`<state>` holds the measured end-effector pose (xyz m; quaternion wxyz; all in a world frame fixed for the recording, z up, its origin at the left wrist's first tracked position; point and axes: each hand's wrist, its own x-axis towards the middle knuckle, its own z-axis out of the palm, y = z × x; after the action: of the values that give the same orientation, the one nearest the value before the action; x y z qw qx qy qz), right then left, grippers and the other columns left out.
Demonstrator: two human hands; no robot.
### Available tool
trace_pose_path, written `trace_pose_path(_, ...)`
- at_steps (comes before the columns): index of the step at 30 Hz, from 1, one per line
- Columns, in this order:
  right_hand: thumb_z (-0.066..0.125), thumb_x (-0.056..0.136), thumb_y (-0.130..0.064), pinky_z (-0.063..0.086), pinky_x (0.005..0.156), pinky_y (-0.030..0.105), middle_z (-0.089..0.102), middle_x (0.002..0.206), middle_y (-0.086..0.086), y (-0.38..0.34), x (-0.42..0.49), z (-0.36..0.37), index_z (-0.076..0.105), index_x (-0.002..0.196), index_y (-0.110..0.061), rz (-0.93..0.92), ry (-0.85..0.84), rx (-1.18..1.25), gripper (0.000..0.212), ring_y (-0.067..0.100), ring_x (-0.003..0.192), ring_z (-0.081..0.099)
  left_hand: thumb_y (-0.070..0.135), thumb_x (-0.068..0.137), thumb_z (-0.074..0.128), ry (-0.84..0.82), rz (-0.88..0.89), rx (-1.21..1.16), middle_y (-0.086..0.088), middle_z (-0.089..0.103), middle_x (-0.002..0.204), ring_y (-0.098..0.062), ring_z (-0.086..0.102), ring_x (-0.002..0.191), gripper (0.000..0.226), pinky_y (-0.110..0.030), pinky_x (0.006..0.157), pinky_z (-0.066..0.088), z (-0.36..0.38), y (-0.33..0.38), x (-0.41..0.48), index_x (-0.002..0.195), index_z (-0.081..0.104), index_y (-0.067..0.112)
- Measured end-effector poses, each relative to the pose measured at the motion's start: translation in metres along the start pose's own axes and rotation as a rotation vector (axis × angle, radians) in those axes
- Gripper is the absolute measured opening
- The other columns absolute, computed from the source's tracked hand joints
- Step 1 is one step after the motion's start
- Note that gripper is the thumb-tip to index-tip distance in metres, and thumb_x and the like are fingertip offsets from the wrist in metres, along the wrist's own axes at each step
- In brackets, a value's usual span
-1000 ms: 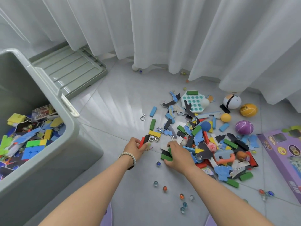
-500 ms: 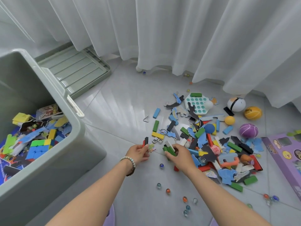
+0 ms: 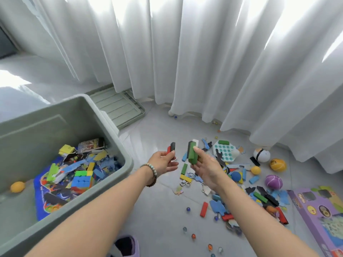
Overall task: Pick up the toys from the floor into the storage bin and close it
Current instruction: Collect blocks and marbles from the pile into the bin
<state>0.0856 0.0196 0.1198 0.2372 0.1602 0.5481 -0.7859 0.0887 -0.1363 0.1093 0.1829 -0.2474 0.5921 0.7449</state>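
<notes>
On the grey floor (image 3: 157, 127) by the curtain, toys (image 3: 239, 175) lie scattered right of the open storage bin (image 3: 118, 145). The left hand (image 3: 163, 162) pinches red and black blocks (image 3: 171, 150); the right hand (image 3: 206, 167) loosely clasps green blocks (image 3: 192, 154). Either handful may slip short of the bin's rim.

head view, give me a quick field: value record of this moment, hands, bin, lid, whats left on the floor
left hand: raised, holding red and black blocks
right hand: raised, holding green blocks with a white one behind
storage bin: open, left of the hands, partly filled with toys
lid: off, lying on the floor behind the bin by the curtain
floor pile: many blocks and puzzle pieces to the right
balls: purple ball, yellow ball
marbles: scattered near the arms
purple box: far right, on the floor
</notes>
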Motion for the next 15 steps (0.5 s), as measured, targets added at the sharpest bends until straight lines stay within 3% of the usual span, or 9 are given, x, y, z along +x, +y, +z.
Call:
trace_pose_path(5,0.059,0.087,-0.032,0.051,0.071,0.025,0.061,0.090,0.005,-0.043,-0.042,0.089,0.061,0.113,-0.007,-0.014,-0.231,0.046,0.036,0.015,0.081,0.056,0.021,0.093,0.054,0.048,0.132,-0.028,-0.006,0.056,0.090,-0.016,0.063,0.078,0.022,-0.022,0.064,0.059,-0.052,0.081,-0.071,0.103,0.052,0.001)
trace_pose_path(7,0.056,0.087,-0.034,0.054,0.066,0.024,0.059,0.092,0.007,-0.044,-0.051,0.129,0.057,0.118,-0.005,0.051,-0.308,0.091,0.042,0.016,0.082,0.057,0.018,0.093,0.054,0.063,0.151,-0.072,-0.007,0.056,0.089,-0.016,0.062,0.078,0.018,-0.022,0.062,0.059,-0.088,0.096,-0.096,0.101,0.052,0.002)
trace_pose_path(11,0.047,0.096,-0.030,0.059,0.066,0.025,0.064,0.096,0.014,-0.016,-0.051,0.205,0.058,0.111,0.002,0.185,-0.369,0.055,0.038,0.022,0.086,0.063,0.012,0.090,0.059,0.072,0.159,-0.106,-0.016,0.066,0.096,-0.014,0.067,0.074,0.012,-0.019,0.060,0.058,-0.167,0.097,-0.138,0.098,0.056,0.004)
trace_pose_path(15,0.043,0.099,-0.022,0.058,0.065,0.027,0.063,0.109,0.019,0.034,-0.038,0.256,0.056,0.112,0.001,0.332,-0.333,-0.080,0.030,0.023,0.083,0.063,0.002,0.087,0.060,0.230,0.094,-0.160,-0.016,0.067,0.095,-0.010,0.069,0.061,0.013,-0.018,0.059,0.058,-0.233,0.066,-0.153,0.100,0.060,0.000)
